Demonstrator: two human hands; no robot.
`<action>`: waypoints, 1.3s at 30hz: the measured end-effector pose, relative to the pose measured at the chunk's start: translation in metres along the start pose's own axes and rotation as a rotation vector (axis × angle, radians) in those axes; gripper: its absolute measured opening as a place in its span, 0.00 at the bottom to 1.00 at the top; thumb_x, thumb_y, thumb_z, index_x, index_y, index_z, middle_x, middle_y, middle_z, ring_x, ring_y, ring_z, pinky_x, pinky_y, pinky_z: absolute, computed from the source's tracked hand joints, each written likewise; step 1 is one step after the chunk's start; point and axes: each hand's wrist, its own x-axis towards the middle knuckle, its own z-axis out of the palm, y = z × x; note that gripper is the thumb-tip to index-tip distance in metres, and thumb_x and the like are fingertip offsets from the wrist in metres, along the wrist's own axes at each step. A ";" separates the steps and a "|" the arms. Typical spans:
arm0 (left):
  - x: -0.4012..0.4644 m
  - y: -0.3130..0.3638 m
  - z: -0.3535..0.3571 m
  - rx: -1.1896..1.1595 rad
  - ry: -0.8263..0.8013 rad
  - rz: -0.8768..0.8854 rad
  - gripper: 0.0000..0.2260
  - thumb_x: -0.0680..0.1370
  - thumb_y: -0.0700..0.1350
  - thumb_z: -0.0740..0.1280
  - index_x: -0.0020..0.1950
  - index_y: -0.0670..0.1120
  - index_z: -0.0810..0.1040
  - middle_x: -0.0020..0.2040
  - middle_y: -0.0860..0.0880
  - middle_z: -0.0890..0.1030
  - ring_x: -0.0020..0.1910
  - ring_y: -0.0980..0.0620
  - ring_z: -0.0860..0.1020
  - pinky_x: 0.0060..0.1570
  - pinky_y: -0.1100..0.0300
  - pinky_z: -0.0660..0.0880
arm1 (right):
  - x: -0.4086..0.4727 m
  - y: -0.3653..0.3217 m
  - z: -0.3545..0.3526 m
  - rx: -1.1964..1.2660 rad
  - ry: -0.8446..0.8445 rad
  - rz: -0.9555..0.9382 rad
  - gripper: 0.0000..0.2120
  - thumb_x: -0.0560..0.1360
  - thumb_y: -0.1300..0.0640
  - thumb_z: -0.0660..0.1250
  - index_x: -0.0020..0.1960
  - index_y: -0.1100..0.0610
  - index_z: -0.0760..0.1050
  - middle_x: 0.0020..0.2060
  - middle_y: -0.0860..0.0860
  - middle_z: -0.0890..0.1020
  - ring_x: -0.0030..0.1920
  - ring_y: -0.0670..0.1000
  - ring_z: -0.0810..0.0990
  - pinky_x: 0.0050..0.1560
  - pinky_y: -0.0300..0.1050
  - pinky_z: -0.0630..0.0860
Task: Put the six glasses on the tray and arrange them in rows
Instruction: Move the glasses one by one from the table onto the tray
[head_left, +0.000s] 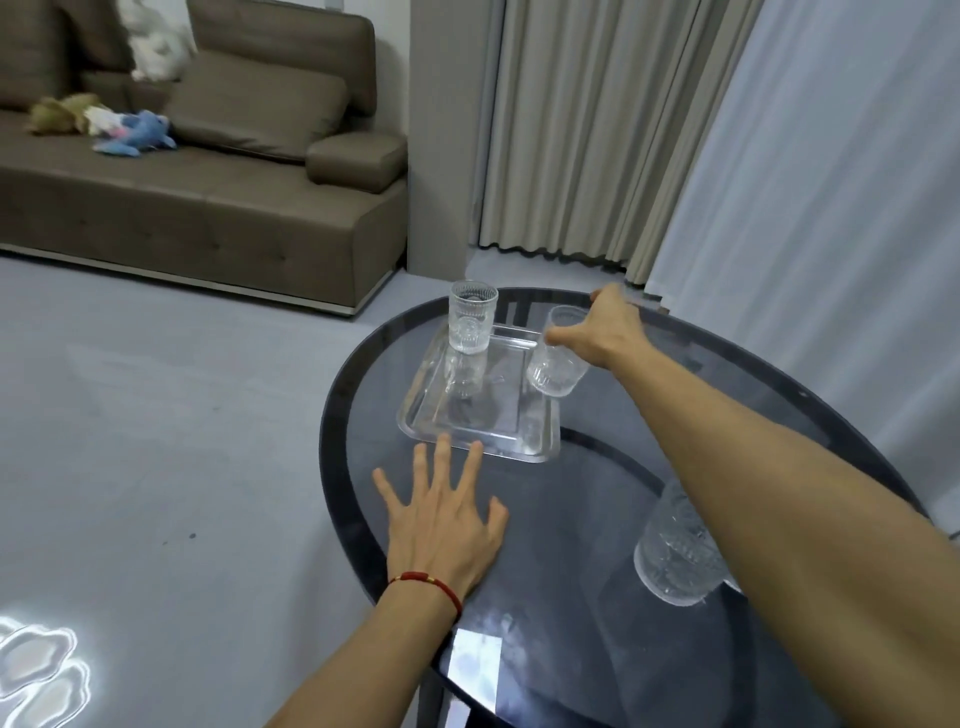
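Observation:
A clear square tray (524, 447) lies on the round dark glass table (571, 519). One ribbed clear glass (471, 319) stands upright at the tray's far left corner. My right hand (605, 325) grips a second glass (556, 364) by its rim, tilted, above the tray's far right edge. My left hand (447, 525) rests flat on the table with fingers spread, just in front of the tray's near edge. Another glass (675, 556) stands on the table at the near right, partly hidden by my right forearm. Other glasses are out of sight.
A brown sofa (208, 171) with soft toys stands across the grey floor at the back left. Beige curtains (597, 130) hang behind the table. The table's left edge drops to the floor close to my left hand.

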 end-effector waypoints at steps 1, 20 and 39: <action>0.000 0.000 0.001 0.001 0.002 -0.002 0.32 0.77 0.64 0.45 0.81 0.60 0.44 0.83 0.49 0.44 0.82 0.45 0.43 0.72 0.27 0.40 | 0.010 -0.003 0.010 0.013 0.014 0.009 0.41 0.67 0.49 0.79 0.71 0.62 0.61 0.62 0.60 0.74 0.64 0.62 0.72 0.59 0.56 0.77; 0.001 0.004 0.002 0.004 0.013 -0.020 0.33 0.74 0.65 0.41 0.80 0.61 0.44 0.83 0.50 0.46 0.82 0.45 0.46 0.71 0.28 0.37 | 0.065 -0.017 0.073 0.009 -0.021 0.037 0.45 0.73 0.46 0.75 0.76 0.62 0.53 0.71 0.64 0.66 0.72 0.65 0.62 0.65 0.61 0.67; -0.008 0.008 -0.008 0.028 0.017 0.001 0.28 0.78 0.60 0.50 0.79 0.61 0.52 0.82 0.47 0.54 0.80 0.44 0.51 0.72 0.26 0.45 | -0.162 0.067 -0.089 -0.648 -0.435 -0.359 0.31 0.75 0.29 0.59 0.67 0.50 0.74 0.63 0.52 0.80 0.62 0.55 0.77 0.62 0.56 0.75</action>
